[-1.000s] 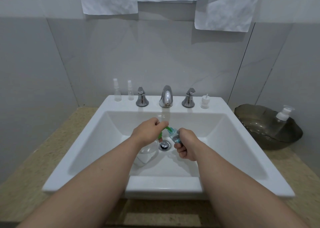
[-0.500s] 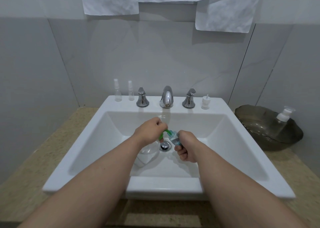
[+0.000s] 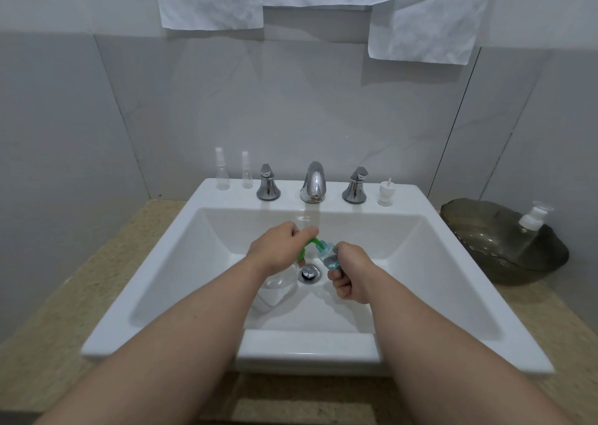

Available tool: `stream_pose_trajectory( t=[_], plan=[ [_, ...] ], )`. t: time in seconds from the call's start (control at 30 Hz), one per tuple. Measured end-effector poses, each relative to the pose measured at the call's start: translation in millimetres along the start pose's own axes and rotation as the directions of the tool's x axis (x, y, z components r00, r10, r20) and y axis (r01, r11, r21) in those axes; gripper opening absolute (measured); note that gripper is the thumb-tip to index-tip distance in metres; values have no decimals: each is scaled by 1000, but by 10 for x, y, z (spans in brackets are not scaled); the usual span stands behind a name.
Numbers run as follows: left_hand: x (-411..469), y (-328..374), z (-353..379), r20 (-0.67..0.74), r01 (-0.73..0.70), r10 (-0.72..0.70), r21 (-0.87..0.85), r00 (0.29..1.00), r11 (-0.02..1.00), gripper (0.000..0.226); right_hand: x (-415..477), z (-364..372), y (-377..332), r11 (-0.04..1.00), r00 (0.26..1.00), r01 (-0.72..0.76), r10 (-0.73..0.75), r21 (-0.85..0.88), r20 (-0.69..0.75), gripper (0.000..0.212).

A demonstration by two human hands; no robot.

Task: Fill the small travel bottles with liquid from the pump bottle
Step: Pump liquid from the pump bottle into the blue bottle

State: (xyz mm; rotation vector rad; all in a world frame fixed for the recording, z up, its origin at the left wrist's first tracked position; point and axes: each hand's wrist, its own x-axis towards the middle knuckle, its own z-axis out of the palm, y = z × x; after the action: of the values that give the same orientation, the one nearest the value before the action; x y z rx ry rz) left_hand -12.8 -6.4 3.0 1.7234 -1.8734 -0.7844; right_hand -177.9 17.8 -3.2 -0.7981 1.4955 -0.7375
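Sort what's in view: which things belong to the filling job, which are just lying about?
In the job: clear pump bottle with green spout, under the left hand; small clear blue-tinted travel bottle, in the right hand; two clear spray bottles.
Lying about: chrome tap; dark translucent bowl; white paper sheets.

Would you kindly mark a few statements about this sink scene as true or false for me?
1. The right hand grips a small bottle over the sink basin. True.
2. Two clear spray bottles stand right of the faucet. False: they stand left of it, on the ledge.
3. The dark bowl holds a white-pumped bottle. True.
4. The left hand lies flat on the counter. False: it holds the green pump nozzle above the basin.
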Motion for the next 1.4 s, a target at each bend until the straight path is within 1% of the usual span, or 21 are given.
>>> stream_pose_trajectory(
  t=[0.97, 1.27, 1.4],
  plan=[
    [11, 34, -15, 34, 17, -15, -59, 999, 998, 49, -25, 8, -2, 1000, 1000, -14, 14, -17, 10, 22],
    [3, 41, -24, 43, 17, -13, -98, 999, 995, 34, -30, 14, 6, 998, 999, -32, 33, -46, 8, 21],
    [-5, 26, -25, 12, 30, -30, -54, 999, 998, 45, -26, 4, 9, 999, 999, -34, 35, -37, 14, 22]
  ],
)
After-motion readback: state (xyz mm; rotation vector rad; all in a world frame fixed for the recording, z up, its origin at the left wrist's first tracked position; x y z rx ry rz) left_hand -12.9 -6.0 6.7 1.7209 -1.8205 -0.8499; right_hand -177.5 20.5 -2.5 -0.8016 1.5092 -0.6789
